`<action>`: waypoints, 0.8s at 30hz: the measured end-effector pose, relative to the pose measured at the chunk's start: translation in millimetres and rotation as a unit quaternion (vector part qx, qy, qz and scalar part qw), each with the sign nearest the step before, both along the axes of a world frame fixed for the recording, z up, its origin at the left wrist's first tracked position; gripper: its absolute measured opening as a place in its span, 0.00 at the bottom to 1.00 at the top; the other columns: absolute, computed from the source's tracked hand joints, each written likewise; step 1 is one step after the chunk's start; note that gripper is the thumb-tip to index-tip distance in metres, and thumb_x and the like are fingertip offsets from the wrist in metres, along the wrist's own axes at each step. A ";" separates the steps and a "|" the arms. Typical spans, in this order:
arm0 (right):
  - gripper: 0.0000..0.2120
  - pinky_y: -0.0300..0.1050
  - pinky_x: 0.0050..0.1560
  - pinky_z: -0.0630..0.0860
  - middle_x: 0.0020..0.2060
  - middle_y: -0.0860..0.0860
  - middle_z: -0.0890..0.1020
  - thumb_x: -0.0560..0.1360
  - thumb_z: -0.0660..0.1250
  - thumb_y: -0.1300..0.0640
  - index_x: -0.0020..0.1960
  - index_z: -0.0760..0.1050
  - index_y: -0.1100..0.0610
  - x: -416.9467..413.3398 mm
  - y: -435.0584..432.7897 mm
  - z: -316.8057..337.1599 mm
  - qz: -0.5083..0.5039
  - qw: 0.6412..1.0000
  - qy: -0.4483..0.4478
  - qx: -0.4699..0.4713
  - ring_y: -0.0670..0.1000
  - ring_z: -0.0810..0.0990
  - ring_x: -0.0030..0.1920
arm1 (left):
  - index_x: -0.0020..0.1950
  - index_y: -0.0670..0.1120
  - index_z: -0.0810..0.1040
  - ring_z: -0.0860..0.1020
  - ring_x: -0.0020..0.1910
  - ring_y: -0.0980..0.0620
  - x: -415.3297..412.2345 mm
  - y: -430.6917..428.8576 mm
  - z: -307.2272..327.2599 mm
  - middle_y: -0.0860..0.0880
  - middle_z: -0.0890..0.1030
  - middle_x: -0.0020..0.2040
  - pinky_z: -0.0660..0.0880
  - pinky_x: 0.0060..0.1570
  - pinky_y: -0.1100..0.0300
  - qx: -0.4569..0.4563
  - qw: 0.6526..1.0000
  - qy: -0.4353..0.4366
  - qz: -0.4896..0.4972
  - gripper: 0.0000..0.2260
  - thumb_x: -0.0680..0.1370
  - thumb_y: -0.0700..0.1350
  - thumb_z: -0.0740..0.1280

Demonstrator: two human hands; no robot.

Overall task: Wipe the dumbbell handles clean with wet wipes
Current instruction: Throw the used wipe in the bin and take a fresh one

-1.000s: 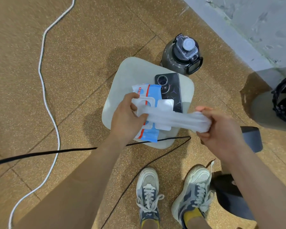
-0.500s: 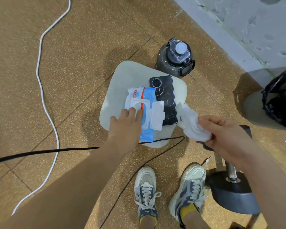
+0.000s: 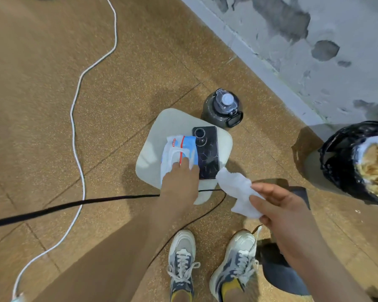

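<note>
A blue and white wet-wipe pack [image 3: 176,149] lies on a pale square stool top [image 3: 157,136]. My left hand [image 3: 180,182] presses down on the pack's near end with straight fingers, covering its flap. My right hand [image 3: 279,205] pinches a crumpled white wet wipe [image 3: 236,188], held in the air to the right of the stool. Under my right forearm lies a black dumbbell [image 3: 279,273]; one dark head shows beside my right shoe and a bit of the other behind my hand. Its handle is hidden.
A black phone [image 3: 207,153] lies beside the pack on the stool. A dark water jug [image 3: 222,109] stands behind it. A bin lined with a black bag [image 3: 345,164] stands at right by the grey wall. Black cable [image 3: 74,204] and white cable [image 3: 76,127] cross the floor.
My right hand pulled the wipe free of the pack and drew it to the right. My left hand let go its grip and now presses the pack, whose open flap no longer shows.
</note>
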State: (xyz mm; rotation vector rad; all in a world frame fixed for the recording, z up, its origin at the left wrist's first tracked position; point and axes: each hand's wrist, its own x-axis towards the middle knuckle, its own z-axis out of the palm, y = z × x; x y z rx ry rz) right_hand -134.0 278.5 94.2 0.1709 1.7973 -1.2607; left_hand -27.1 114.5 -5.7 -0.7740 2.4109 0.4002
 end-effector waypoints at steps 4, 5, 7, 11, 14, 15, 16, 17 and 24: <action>0.08 0.37 0.35 0.71 0.35 0.48 0.82 0.75 0.67 0.66 0.45 0.81 0.55 10.0 -9.2 -22.6 0.001 1.000 -0.005 -0.011 0.42 0.77 0.33 | 0.57 0.48 0.80 0.75 0.46 0.38 39.1 -23.3 -38.5 0.40 0.73 0.52 0.75 0.39 0.48 -0.102 0.982 0.135 0.081 0.17 0.69 0.41 0.71; 0.07 0.38 0.38 0.70 0.37 0.49 0.82 0.75 0.68 0.65 0.44 0.81 0.54 12.0 -14.1 -30.8 0.006 1.000 0.006 -0.012 0.44 0.77 0.36 | 0.55 0.50 0.81 0.75 0.48 0.39 47.9 -24.8 -45.1 0.40 0.75 0.53 0.76 0.39 0.48 -0.139 0.980 0.130 0.060 0.17 0.67 0.42 0.73; 0.06 0.40 0.39 0.69 0.38 0.52 0.82 0.75 0.69 0.65 0.45 0.80 0.55 16.9 -25.5 -43.4 0.011 1.000 0.018 -0.023 0.49 0.75 0.38 | 0.62 0.49 0.77 0.73 0.57 0.41 56.1 -18.1 -53.2 0.43 0.73 0.63 0.75 0.49 0.47 -0.140 0.986 0.090 0.007 0.22 0.69 0.45 0.72; 0.07 0.33 0.29 0.71 0.37 0.55 0.80 0.75 0.67 0.68 0.46 0.79 0.57 27.1 -41.8 -51.7 0.022 0.998 0.013 -0.051 0.44 0.75 0.30 | 0.70 0.46 0.67 0.69 0.64 0.45 34.0 -15.4 -48.7 0.47 0.66 0.68 0.66 0.63 0.46 -0.087 0.996 -0.013 0.030 0.23 0.75 0.45 0.63; 0.08 0.37 0.36 0.75 0.38 0.55 0.81 0.74 0.67 0.70 0.47 0.78 0.59 27.6 -43.8 -25.0 -0.012 0.998 0.013 -0.062 0.48 0.78 0.36 | 0.63 0.47 0.73 0.68 0.64 0.44 9.2 -36.3 -16.6 0.47 0.72 0.62 0.66 0.63 0.47 0.024 0.990 -0.092 0.106 0.15 0.77 0.45 0.60; 0.08 0.41 0.39 0.76 0.39 0.56 0.81 0.74 0.67 0.70 0.48 0.78 0.59 26.1 -42.7 -7.6 -0.015 0.998 0.019 -0.065 0.51 0.78 0.38 | 0.61 0.46 0.75 0.70 0.64 0.44 3.7 -40.1 0.8 0.46 0.74 0.61 0.68 0.62 0.49 0.056 0.985 -0.059 0.152 0.14 0.77 0.44 0.59; 0.07 0.43 0.40 0.75 0.40 0.57 0.81 0.75 0.67 0.69 0.50 0.78 0.60 23.8 -40.5 13.2 -0.012 0.997 0.027 -0.069 0.52 0.78 0.39 | 0.59 0.46 0.77 0.72 0.62 0.43 -1.0 -39.9 22.9 0.46 0.77 0.60 0.70 0.59 0.51 0.095 0.970 0.003 0.226 0.13 0.78 0.45 0.59; 0.06 0.43 0.39 0.75 0.40 0.58 0.82 0.75 0.67 0.68 0.51 0.78 0.61 21.5 -36.9 35.4 -0.007 0.997 0.040 -0.071 0.52 0.79 0.38 | 0.55 0.46 0.79 0.76 0.58 0.43 -4.8 -33.0 49.7 0.45 0.80 0.56 0.71 0.56 0.53 0.168 0.927 0.082 0.325 0.11 0.79 0.45 0.59; 0.05 0.36 0.29 0.73 0.29 0.45 0.81 0.80 0.63 0.61 0.50 0.77 0.60 3.7 0.9 215.6 -0.029 0.986 0.140 -0.087 0.43 0.77 0.28 | 0.57 0.48 0.81 0.82 0.46 0.52 -31.4 53.7 268.4 0.49 0.83 0.49 0.78 0.53 0.51 0.611 0.545 0.240 0.521 0.20 0.76 0.61 0.64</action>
